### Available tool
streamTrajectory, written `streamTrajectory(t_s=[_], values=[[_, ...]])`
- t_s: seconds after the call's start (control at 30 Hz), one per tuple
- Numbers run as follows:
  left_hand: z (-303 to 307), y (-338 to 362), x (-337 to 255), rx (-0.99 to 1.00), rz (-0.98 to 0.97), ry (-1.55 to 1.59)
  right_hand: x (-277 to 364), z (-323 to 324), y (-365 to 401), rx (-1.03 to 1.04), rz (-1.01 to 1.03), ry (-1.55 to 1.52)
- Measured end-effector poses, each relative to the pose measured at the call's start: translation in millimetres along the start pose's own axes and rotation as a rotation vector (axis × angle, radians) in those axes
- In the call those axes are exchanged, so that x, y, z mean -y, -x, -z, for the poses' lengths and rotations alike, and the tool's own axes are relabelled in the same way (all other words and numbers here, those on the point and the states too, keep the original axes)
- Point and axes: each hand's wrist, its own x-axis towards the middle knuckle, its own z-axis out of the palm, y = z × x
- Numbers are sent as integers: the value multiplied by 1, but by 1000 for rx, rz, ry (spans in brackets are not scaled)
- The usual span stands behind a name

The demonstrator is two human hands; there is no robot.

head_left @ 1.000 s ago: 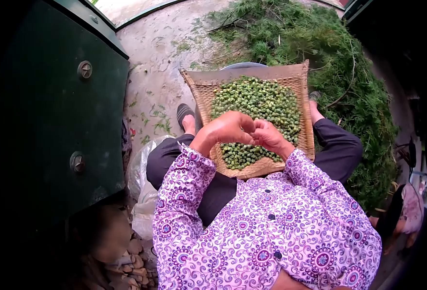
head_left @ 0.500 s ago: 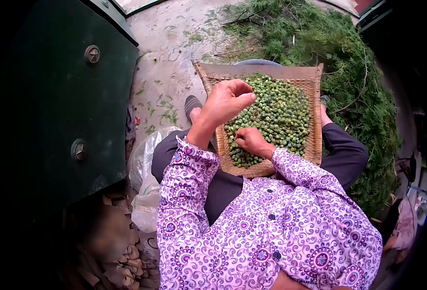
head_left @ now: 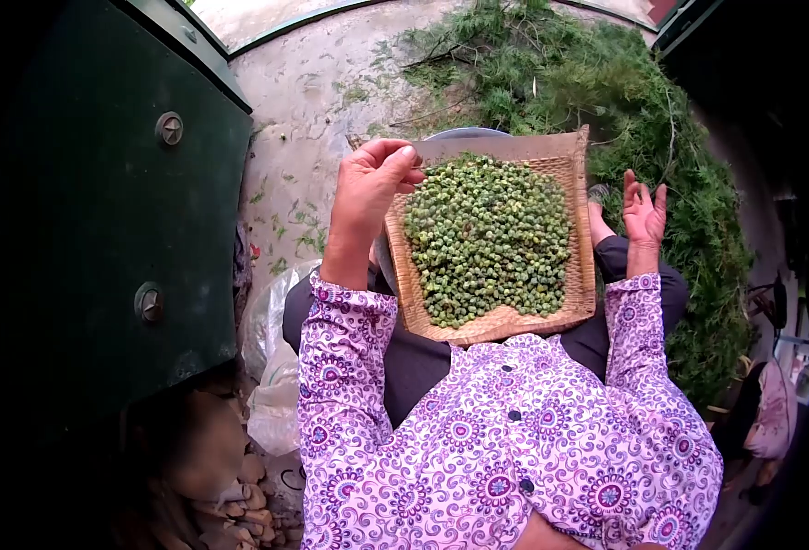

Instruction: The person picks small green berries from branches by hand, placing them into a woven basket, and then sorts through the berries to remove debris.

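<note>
A woven wicker tray (head_left: 404, 293) lies across my lap, heaped with small round green cones or berries (head_left: 487, 238). Over its upper left side is my left hand (head_left: 368, 188), thumb pressed toward the curled fingers. What it pinches, if anything, is too small to make out. Out past the tray's right edge, my right hand (head_left: 644, 218) is raised palm up with its fingers spread, nothing visible in it. Behind it lie cut green branches (head_left: 698, 238).
A large pile of feathery green branches spreads from the back to the right. Behind the tray shows the rim of a basin (head_left: 467, 134). A clear plastic bag (head_left: 276, 403) sits at my left, beside a dark green metal door (head_left: 102, 229). Wood pieces (head_left: 249, 504) lie at lower left.
My right hand has moved from above the green pile out to the right, its fingers opening. My left hand has shifted left, toward the tray's edge. The tray appears slightly further left and lower.
</note>
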Motion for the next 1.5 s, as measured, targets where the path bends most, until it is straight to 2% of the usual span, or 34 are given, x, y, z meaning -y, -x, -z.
streamTrajectory(t_s=[0.07, 0.13, 0.17, 0.2, 0.27, 0.3, 0.33, 0.37, 0.43, 0.53, 0.57, 0.67, 0.73, 0.83, 0.87, 0.93, 0.97, 1.07, 1.2, 1.27, 1.3, 1.33, 1.4, 1.5], values=[[1, -3, -1, -33, -28, 31, -9, -23, 12, -140, 49, 33], [0, -5, -4, -52, -68, 134, -41, -18, 10, -49, -158, 221], [-1, -5, -6, -57, -75, 139, -56, 8, -14, 45, -373, 313], [-1, -5, -7, -66, -78, 135, -112, -32, 16, -29, -163, 639], [-3, -5, -8, -72, -76, 141, -176, -39, 29, 136, -358, 1064], [-2, -5, -8, -66, -75, 146, -206, -53, 39, 301, -403, 1340], [-2, -6, -7, -80, -62, 136, -232, -67, 49, 441, -458, 1475], [-2, -5, -7, -73, -62, 136, -260, -52, 44, 581, -426, 1561], [-3, -4, -7, -72, -67, 126, -303, -46, 40, 718, -206, 1851], [-4, -4, -11, -92, -59, 121, -339, -31, 32, 914, -56, 2129], [-4, -4, -13, -103, -57, 122, -347, -21, 31, 926, 44, 2158], [-5, -4, -12, -102, -54, 124, -354, -13, 33, 920, 6, 2237], [-5, -5, -12, -71, -46, 113, -349, -18, 38, 882, 4, 2234], [-7, -4, -11, -68, -41, 99, -321, -22, 46, 951, -28, 2074], [-8, -3, -11, -72, -42, 92, -316, -7, 39, 946, -95, 2035], [-11, -3, -9, -66, -37, 71, -292, -26, 50, 806, -268, 1931], [-12, -4, -5, -42, -21, 44, -278, -38, 56, 679, -425, 1813], [-16, -7, 8, 41, -4, -113, -242, -53, 66, 445, -595, 1460], [-36, -5, 41, 189, -68, -652, -203, -70, 74, 419, -503, 1134], [-49, 1, 59, 331, -37, -636, -190, -78, 79, 384, -443, 1083], [-55, 3, 59, 484, -53, -625, -186, -80, 82, 386, -420, 1056], [-62, 3, 68, 512, -88, -570, -182, -81, 83, 389, -397, 1029], [-69, 2, 71, 506, 89, -477, -174, -78, 86, 403, -343, 1065], [-76, 0, 68, 551, 111, -499, -155, -76, 90, 405, -269, 1117]])
